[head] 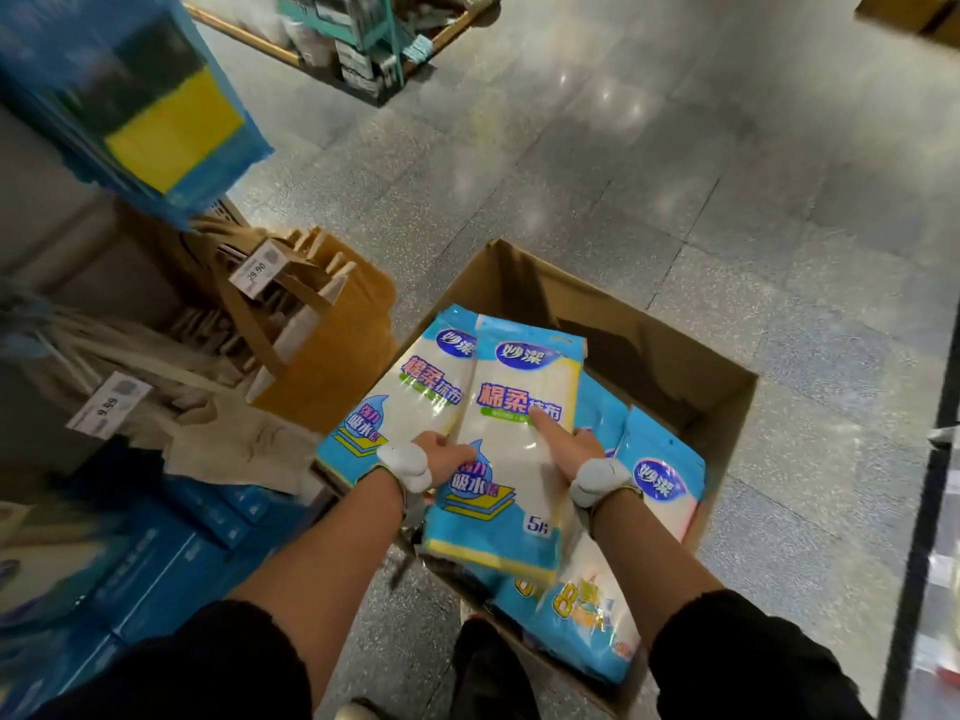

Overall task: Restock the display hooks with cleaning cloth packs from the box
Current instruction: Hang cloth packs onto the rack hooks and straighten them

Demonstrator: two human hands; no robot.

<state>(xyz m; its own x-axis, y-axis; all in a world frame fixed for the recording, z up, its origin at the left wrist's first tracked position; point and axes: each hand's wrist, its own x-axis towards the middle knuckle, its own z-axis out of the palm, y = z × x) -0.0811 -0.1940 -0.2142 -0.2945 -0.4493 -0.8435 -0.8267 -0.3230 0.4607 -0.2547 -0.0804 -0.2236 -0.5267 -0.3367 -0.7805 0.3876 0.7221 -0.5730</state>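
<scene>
Two cleaning cloth packs are lifted just above the box (660, 337), which sits open on the floor (727, 210) with more packs (662, 478) lying loose inside it. The front pack (511, 402) stands nearly upright over the box's near-left corner. The right hand (566, 446) wraps its right edge, with the index finger laid straight up the face. The rear pack (415, 392) leans out over the box's left wall. The left hand (447, 457) curls its fingers in between the two packs and grips this one at its lower corner. Both grips sit low on glossy film, so the tall upper ends could flop or a pack could slide free and drop back into the box. The rear pack, held only by a corner, looks the likelier to go. Paper bags (332, 350) and a price tag (257, 267) crowd the space left of the box, and a swinging pack might snag them. No bare hook shows, so the hang holes will need lining up by feel or a fresh look.
</scene>
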